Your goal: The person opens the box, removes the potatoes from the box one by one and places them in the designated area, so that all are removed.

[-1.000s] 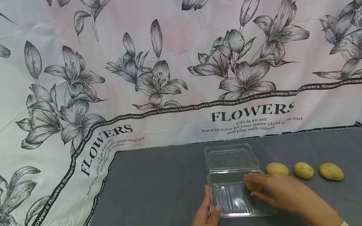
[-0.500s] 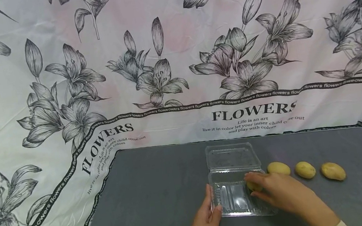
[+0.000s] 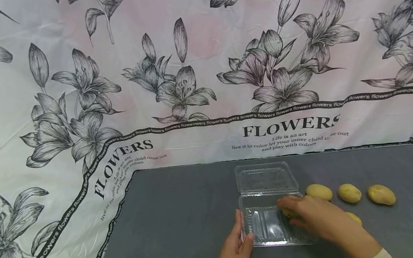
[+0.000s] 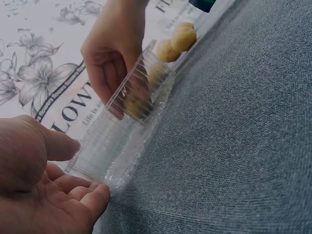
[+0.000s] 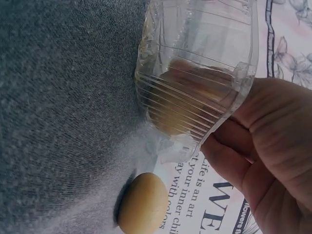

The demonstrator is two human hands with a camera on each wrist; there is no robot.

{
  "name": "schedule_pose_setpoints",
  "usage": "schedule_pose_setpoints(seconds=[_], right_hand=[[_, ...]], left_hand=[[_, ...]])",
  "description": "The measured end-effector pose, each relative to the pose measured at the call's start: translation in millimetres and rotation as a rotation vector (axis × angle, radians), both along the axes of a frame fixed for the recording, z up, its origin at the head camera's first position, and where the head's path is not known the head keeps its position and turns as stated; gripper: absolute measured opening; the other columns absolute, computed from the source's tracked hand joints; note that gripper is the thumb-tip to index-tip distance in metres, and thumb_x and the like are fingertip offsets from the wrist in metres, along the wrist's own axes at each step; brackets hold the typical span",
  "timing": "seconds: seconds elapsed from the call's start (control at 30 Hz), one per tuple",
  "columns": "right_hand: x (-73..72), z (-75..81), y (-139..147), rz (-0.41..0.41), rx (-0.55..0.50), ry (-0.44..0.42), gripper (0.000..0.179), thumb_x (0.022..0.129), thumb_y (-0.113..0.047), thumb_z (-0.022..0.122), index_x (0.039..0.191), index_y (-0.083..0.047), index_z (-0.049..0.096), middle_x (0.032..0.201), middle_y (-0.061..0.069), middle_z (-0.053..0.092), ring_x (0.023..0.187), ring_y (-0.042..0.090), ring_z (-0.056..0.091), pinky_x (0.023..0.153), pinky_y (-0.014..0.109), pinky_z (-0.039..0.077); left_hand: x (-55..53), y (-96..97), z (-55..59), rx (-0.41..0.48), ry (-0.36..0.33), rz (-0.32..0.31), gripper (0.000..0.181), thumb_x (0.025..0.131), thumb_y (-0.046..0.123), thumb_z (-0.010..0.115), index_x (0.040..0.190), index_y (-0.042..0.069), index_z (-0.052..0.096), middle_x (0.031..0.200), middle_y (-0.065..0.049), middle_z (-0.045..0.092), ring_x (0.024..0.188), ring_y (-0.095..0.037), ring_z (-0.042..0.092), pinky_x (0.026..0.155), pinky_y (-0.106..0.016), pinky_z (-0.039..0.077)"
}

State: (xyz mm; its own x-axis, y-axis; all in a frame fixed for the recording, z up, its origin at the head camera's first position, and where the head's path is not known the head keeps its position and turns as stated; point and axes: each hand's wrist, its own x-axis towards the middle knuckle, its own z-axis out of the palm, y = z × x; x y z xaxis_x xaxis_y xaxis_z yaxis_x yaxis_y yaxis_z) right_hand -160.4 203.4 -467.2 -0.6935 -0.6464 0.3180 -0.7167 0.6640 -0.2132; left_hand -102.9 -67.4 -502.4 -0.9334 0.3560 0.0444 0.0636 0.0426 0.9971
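Observation:
A clear plastic clamshell box (image 3: 261, 222) lies on the grey table with its lid (image 3: 265, 178) folded back. My left hand (image 3: 233, 248) holds the box's left side, thumb at the rim and fingers against the wall in the left wrist view. Inside the box, at its right end, my right hand (image 3: 314, 217) grips a potato (image 5: 170, 109) with the fingers reaching down over the wall. That potato (image 4: 138, 107) sits low, near the box floor; the fingers cover much of it, and whether it touches the floor I cannot tell.
To the right of the box lie three potatoes in a loose row: one near the box (image 3: 319, 192), a middle potato (image 3: 349, 193) and a far-right potato (image 3: 381, 195). Another potato (image 3: 355, 218) is partly hidden behind my right wrist. A flower-printed cloth (image 3: 193, 144) borders the table.
My right hand has tilted slightly over the box, still gripping the potato. Another potato now shows beside the right wrist. The left hand and box keep their places; the head view shifts slightly.

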Motion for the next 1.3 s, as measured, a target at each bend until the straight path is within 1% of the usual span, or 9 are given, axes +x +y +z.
schedule_pose_setpoints(seconds=[0.13,0.37,0.47,0.63,0.7,0.83,0.97,1.13,1.3], right_hand=[[-0.8,-0.1,-0.4,-0.016,0.031,-0.014,0.051,0.072,-0.003,0.094,0.113,-0.017,0.067,0.097,-0.01,0.067,0.075,0.001,0.061,0.061,0.029,0.056],[-1.8,-0.7,-1.5,-0.044,0.072,-0.038,0.05,0.073,-0.001,0.093,0.112,-0.019,0.067,0.096,-0.011,0.065,0.074,0.001,0.06,0.06,0.027,0.054],[-3.0,-1.8,-0.8,-0.027,0.062,-0.045,0.046,0.077,-0.001,0.091,0.112,-0.018,0.068,0.096,-0.01,0.066,0.073,-0.001,0.058,0.058,0.026,0.052],[-5.0,-4.7,1.0,0.017,0.031,0.001,0.038,0.082,-0.002,0.087,0.111,-0.017,0.069,0.094,-0.01,0.067,0.071,-0.003,0.054,0.057,0.024,0.051],[-4.9,-5.7,1.5,0.034,0.019,0.004,0.035,0.084,-0.005,0.087,0.112,-0.016,0.069,0.096,-0.009,0.067,0.071,-0.004,0.053,0.057,0.023,0.051],[-4.0,-5.4,1.4,0.051,0.012,-0.025,0.034,0.087,-0.011,0.086,0.117,-0.016,0.07,0.101,-0.008,0.07,0.073,-0.003,0.057,0.058,0.024,0.053],[-4.1,-3.9,-0.1,0.045,0.025,-0.064,0.034,0.089,-0.013,0.085,0.12,-0.016,0.07,0.102,-0.008,0.071,0.073,-0.003,0.059,0.059,0.025,0.054],[-4.6,-2.6,-2.5,0.046,0.031,-0.11,0.035,0.088,-0.016,0.086,0.119,-0.015,0.07,0.098,-0.009,0.07,0.072,-0.004,0.059,0.059,0.025,0.055],[-4.8,-2.2,-4.9,0.032,0.044,-0.133,0.036,0.087,-0.019,0.087,0.119,-0.016,0.071,0.098,-0.01,0.071,0.073,-0.002,0.063,0.06,0.026,0.056]], left_hand=[[0.1,0.6,-0.6,0.009,0.0,0.001,0.072,0.113,0.013,0.05,0.166,-0.006,0.005,0.173,-0.025,0.01,0.158,-0.037,0.013,0.124,-0.042,0.023],[0.8,-0.3,-1.4,-0.012,-0.008,0.01,0.07,0.113,0.014,0.05,0.167,-0.003,0.008,0.174,-0.023,0.01,0.158,-0.037,0.016,0.124,-0.042,0.026],[0.7,-0.5,-1.0,-0.014,-0.01,0.009,0.07,0.113,0.014,0.05,0.167,-0.003,0.008,0.174,-0.022,0.01,0.158,-0.037,0.014,0.124,-0.043,0.025],[0.9,-0.6,-0.2,-0.017,-0.011,0.014,0.07,0.113,0.014,0.05,0.167,-0.003,0.009,0.174,-0.022,0.01,0.158,-0.038,0.015,0.124,-0.042,0.025],[1.1,-0.5,-0.2,-0.014,-0.013,0.016,0.07,0.113,0.013,0.051,0.167,-0.003,0.009,0.174,-0.021,0.011,0.158,-0.037,0.016,0.124,-0.041,0.026],[1.4,-0.5,-0.2,-0.011,-0.021,0.017,0.07,0.113,0.013,0.051,0.167,-0.002,0.009,0.174,-0.02,0.012,0.158,-0.035,0.016,0.124,-0.039,0.026],[1.1,-1.0,-0.5,-0.013,-0.026,0.011,0.071,0.113,0.013,0.051,0.167,-0.002,0.008,0.174,-0.021,0.012,0.159,-0.036,0.014,0.125,-0.04,0.024],[0.8,-1.1,-0.1,0.001,-0.042,0.001,0.072,0.113,0.014,0.051,0.167,-0.003,0.006,0.173,-0.024,0.012,0.16,-0.036,0.013,0.125,-0.042,0.022],[0.7,-1.6,-0.3,0.002,-0.032,0.0,0.072,0.113,0.013,0.051,0.167,-0.004,0.006,0.173,-0.024,0.012,0.159,-0.035,0.013,0.125,-0.04,0.021]])
